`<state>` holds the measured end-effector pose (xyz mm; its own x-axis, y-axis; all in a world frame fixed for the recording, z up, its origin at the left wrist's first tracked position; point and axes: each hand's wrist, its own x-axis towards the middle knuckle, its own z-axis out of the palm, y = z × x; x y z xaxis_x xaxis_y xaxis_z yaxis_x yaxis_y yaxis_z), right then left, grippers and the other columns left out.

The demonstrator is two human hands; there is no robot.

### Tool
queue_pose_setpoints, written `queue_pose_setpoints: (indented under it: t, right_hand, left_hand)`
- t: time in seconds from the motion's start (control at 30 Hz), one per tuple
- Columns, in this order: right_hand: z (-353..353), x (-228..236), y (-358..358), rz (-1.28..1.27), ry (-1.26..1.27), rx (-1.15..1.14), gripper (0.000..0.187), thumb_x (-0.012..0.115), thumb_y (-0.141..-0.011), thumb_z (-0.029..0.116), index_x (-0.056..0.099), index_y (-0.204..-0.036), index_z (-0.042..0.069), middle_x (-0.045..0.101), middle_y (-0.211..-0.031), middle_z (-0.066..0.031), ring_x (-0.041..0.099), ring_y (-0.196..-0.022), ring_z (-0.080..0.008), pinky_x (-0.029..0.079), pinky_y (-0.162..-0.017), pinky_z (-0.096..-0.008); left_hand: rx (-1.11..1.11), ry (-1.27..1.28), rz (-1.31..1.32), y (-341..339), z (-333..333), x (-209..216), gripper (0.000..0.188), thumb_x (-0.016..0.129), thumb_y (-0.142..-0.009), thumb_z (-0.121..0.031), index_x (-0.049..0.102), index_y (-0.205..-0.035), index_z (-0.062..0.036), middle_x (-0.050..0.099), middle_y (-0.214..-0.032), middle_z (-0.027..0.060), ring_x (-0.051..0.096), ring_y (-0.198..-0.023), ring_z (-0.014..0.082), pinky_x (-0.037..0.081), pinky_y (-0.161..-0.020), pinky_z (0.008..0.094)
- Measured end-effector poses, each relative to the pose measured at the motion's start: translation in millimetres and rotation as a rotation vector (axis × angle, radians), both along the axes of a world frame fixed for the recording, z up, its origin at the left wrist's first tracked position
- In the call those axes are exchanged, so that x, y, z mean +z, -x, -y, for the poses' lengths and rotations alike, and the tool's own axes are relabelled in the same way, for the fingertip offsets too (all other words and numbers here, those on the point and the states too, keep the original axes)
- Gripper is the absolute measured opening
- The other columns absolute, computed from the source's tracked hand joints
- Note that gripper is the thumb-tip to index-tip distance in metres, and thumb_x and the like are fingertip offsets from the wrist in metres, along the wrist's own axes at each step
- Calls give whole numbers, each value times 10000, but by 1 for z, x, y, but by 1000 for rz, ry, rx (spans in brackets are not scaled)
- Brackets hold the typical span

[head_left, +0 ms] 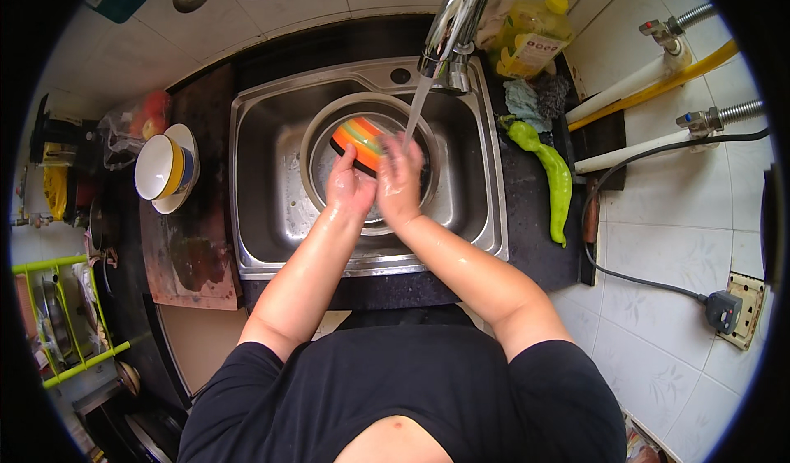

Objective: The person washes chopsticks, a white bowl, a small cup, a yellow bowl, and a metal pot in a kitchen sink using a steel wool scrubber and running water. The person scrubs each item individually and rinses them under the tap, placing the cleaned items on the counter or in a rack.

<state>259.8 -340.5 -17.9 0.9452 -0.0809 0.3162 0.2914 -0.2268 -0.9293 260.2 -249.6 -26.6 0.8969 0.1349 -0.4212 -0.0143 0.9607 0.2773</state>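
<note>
A bowl with orange, yellow and green stripes [359, 137] is tilted over a round metal basin [312, 146] in the sink. My left hand [352, 185] grips its near side, thumb up against the striped outside. On the bowl's right side my right hand [398, 179] is closed against it, its fingers slightly blurred. Water runs from the chrome faucet [454, 39] onto the right hand's fingers. Both hands and forearms are wet. The far side of the bowl and the fingertips behind it are hidden.
Stacked bowls [159, 168] stand on a wooden board [191, 245] left of the sink [266, 216]. At right lie a long green pepper [553, 179] and a grey-blue cloth [527, 105], near a yellow soap bottle [531, 43]. A black cable [638, 275] reaches a wall socket.
</note>
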Motion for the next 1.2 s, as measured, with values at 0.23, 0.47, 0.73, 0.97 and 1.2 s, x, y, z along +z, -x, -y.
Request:
queue_pose_setpoints:
  t: [0.23, 0.47, 0.73, 0.97, 1.2]
  right_hand:
    - [11, 44, -46, 54, 437, 382, 214, 559, -813, 235, 637, -950, 91, 596, -1017, -66, 543, -990, -277, 407, -872, -353]
    - [61, -14, -69, -872, -710, 459, 430, 576, -823, 415, 544, -1093, 82, 583, -1022, -46, 574, -889, -176, 455, -802, -300]
    - [68, -7, -26, -1172, -1277, 571, 442, 708, -704, 411, 563, -1019, 137, 612, -940, -12, 590, -850, -156, 525, -699, -326]
    - [59, 50, -21, -979, -901, 687, 313, 684, -750, 160, 572, -1024, 59, 622, -929, -54, 606, -856, -170, 508, -667, -300]
    - [41, 50, -17, -181, 720, 530, 198, 615, -722, 153, 591, -874, 29, 617, -818, -162, 600, -744, -327, 481, -664, -375]
  left_hand:
    - [-244, -341, 40, 31, 12, 21, 274, 479, -882, -129, 480, -1135, -23, 551, -1111, 88, 528, -1034, 205, 405, -928, 364]
    - [-278, -32, 177, 33, -25, 24, 332, 534, -865, -203, 502, -1152, -40, 554, -1141, 96, 517, -1071, 242, 371, -958, 432]
    - [-297, 225, 244, 16, -36, 6, 392, 397, -908, -266, 453, -1206, -18, 479, -1242, 136, 426, -1176, 285, 309, -1008, 442]
    - [-122, -39, -215, 3, -2, -3, 380, 351, -920, -299, 507, -1124, -18, 538, -1151, 128, 502, -1081, 242, 396, -933, 380]
    - [-180, -574, 27, 11, 35, 14, 521, 549, -862, -345, 353, -1211, -12, 502, -1089, 119, 512, -953, 184, 425, -831, 326]
